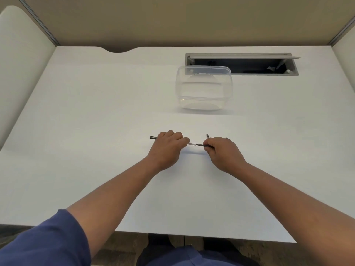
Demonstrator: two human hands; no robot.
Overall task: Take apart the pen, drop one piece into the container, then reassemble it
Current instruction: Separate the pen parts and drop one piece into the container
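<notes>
Both hands, left (166, 148) and right (222, 152), are clenched on the pen (196, 144) mid-frame, pulling it apart I think. Next, one piece goes in the container (203, 87) up top.

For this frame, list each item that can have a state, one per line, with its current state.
pen: held level just above the table, gripped at both ends, white middle section exposed
left hand: closed on the pen's left part
right hand: closed on the pen's right part; a short dark piece sticks up by its fingers
container: upright, lidless, nothing visible inside
cable hatch: flap open
table: bears the container
</notes>
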